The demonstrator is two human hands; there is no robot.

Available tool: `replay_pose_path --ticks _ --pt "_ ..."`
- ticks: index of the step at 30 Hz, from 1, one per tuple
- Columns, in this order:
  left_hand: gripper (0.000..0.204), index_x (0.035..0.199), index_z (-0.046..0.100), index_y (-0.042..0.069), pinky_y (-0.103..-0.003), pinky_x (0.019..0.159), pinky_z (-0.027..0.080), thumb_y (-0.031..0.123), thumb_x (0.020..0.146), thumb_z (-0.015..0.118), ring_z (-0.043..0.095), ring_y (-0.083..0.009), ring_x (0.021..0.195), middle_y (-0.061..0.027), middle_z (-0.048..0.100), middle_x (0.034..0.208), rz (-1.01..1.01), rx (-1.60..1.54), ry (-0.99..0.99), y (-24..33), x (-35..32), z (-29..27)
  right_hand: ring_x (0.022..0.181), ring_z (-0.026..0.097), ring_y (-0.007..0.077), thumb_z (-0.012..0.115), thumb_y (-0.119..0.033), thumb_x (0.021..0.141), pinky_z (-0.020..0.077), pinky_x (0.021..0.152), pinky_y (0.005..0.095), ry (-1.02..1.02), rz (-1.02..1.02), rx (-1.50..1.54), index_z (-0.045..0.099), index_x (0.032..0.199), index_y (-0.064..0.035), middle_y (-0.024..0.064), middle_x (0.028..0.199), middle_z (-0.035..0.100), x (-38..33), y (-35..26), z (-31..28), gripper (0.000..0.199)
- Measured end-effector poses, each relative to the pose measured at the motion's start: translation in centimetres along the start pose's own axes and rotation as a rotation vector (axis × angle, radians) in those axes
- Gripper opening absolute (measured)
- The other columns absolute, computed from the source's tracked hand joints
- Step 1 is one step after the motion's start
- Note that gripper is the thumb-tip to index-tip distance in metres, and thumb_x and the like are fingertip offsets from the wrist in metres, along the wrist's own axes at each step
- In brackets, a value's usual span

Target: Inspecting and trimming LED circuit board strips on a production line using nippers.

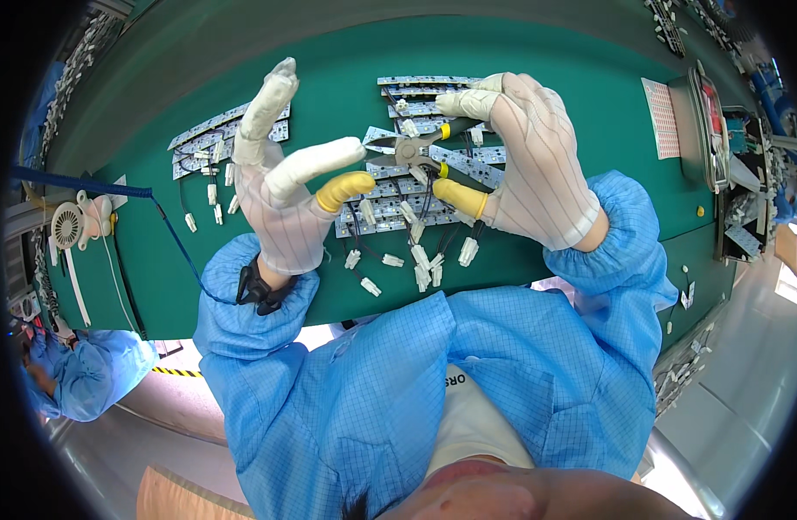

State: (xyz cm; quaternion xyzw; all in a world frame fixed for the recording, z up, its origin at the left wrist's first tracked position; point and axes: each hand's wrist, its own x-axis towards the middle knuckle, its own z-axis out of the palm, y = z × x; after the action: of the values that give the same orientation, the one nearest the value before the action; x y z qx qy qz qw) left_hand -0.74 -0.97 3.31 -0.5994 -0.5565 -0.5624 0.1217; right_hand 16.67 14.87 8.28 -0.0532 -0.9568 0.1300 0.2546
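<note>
My right hand [537,160], in a striped white glove with a yellow thumb cot, grips a pair of diagonal cutters [409,152] by its black and yellow handles. The jaws are spread and point left, above several LED strip boards [372,210] with dark leads and white plug connectors [469,251]. Close to the jaw tips is my left hand [286,195], gloved, with white-wrapped fingers and a yellow thumb cot. Its fingers are spread apart and I see nothing held in them. A dark wrist strap [261,290] with a blue cord circles my left wrist.
More LED strip boards [199,137] with connectors lie at the left on the green mat [329,52]. A small white fan [69,225] stands at the far left. On the right are a metal tray [706,130] and a sheet of labels [661,117]. Another person's blue sleeve [104,373] shows lower left.
</note>
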Motion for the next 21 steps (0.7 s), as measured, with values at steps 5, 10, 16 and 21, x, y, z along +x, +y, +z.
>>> replay_pose_path --ticks 5,10,16,21 --pt "0.022 0.082 0.067 0.008 -0.051 0.105 0.031 0.028 0.074 0.071 0.037 -0.0385 0.127 -0.0164 0.039 0.135 0.052 -0.032 -0.026 -0.5 -0.2 0.1 0.088 0.053 0.0239 0.081 -0.028 0.055 0.0417 0.076 0.0343 -0.113 0.081 0.096 0.056 0.106 -0.0096 0.0072 0.097 0.054 -0.3 -0.2 0.2 0.059" --pt "0.016 0.079 0.064 0.008 -0.050 0.105 0.031 0.023 0.078 0.069 0.035 -0.0392 0.128 -0.0142 0.035 0.139 -0.052 -0.155 -0.043 0.2 0.1 0.3 0.086 0.053 0.0240 0.080 -0.029 0.057 0.0433 0.074 0.0330 -0.163 0.059 0.154 0.056 0.107 -0.0087 0.0079 0.097 0.054 -0.2 0.0 0.0 0.059" --pt "0.008 0.082 0.064 0.008 -0.050 0.104 0.033 0.016 0.082 0.065 0.035 -0.0390 0.128 -0.0128 0.031 0.142 -0.250 -0.329 0.061 -0.5 -0.1 -0.1 0.085 0.054 0.0242 0.080 -0.030 0.058 0.0445 0.073 0.0324 -0.145 0.062 0.173 0.056 0.107 -0.0086 0.0076 0.097 0.054 -0.3 0.5 0.3 0.058" --pt "0.017 0.081 0.067 0.011 -0.050 0.104 0.033 0.027 0.076 0.069 0.035 -0.0393 0.128 -0.0152 0.035 0.138 -0.042 -0.164 -0.033 -0.6 0.4 -0.1 0.087 0.054 0.0258 0.080 -0.030 0.058 0.0446 0.075 0.0339 -0.174 0.103 0.245 0.057 0.105 -0.0083 0.0086 0.098 0.055 0.2 0.5 0.3 0.057"
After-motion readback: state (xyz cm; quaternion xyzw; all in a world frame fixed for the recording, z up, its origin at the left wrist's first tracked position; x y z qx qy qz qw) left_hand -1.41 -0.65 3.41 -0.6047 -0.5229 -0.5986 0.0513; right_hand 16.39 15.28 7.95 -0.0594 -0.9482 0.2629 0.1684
